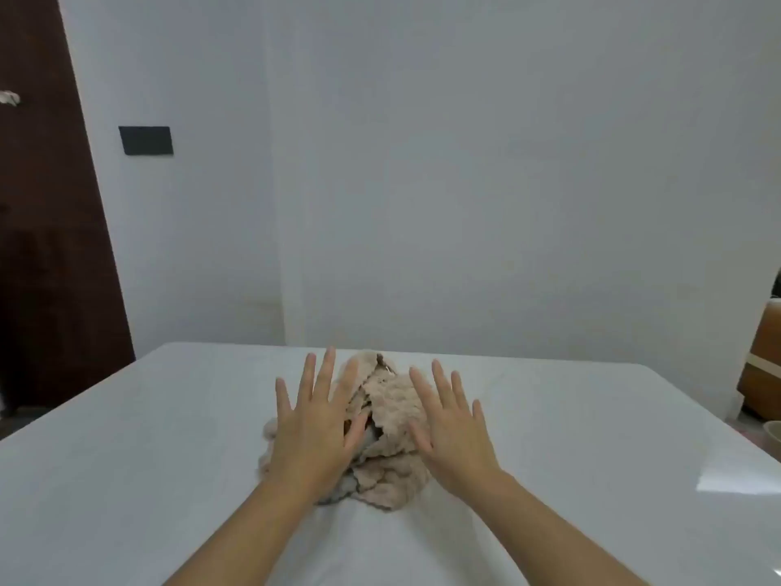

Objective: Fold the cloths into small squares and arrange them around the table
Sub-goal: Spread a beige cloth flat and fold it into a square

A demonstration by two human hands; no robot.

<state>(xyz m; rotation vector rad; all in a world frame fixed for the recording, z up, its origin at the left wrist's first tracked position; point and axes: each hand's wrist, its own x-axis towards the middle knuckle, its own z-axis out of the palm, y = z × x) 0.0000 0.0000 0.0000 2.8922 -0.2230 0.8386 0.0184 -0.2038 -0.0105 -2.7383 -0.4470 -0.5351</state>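
Note:
A crumpled heap of beige fluffy cloths [391, 420] lies in the middle of the white table [148, 437], with a bit of grey cloth showing at its near edge. My left hand [315, 425] is spread flat, fingers straight, over the left side of the heap and hides part of it. My right hand [450, 429] is spread flat the same way over the right side. Whether the palms touch the cloth I cannot tell. Neither hand holds anything.
The table's far edge [422, 353] meets a plain white wall. A dark wooden door [46, 247] stands at the left. A brown piece of furniture [760, 365] and a pale bowl rim [773, 433] sit beyond the table's right edge.

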